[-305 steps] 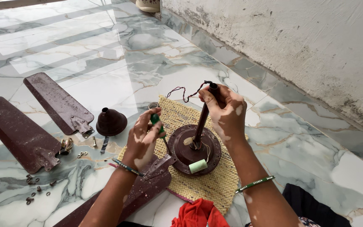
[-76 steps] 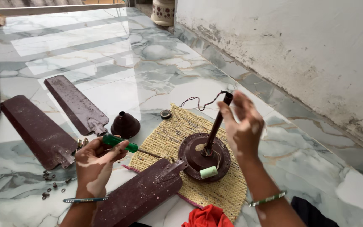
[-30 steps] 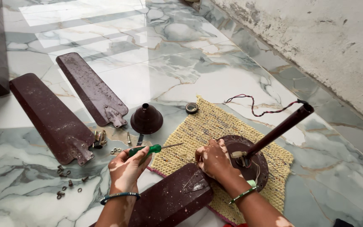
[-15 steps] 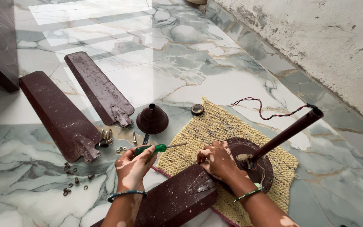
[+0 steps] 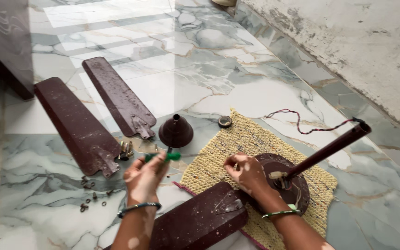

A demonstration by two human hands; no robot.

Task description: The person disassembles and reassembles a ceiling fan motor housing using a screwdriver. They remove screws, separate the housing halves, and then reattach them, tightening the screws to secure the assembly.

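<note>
Green-handled screwdriver (image 5: 163,157) sits gripped in the left hand (image 5: 143,178), while the right hand (image 5: 246,172), seemingly pinching something small, rests beside the fan motor (image 5: 283,183).

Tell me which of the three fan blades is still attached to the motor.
The blade nearest the camera, by the right hand, on the woven mat. The other two blades lie loose on the floor.

two loose maroon fan blades (image 5: 96,118) flat on the marble floor (image 5: 186,88) to my left | bell-shaped cup cover (image 5: 176,132) upright beside them | small round cap (image 5: 225,121) just off the mat corner | scattered screws (image 5: 89,196) near the blade ends | stained wall (image 5: 366,51) on my right
</note>
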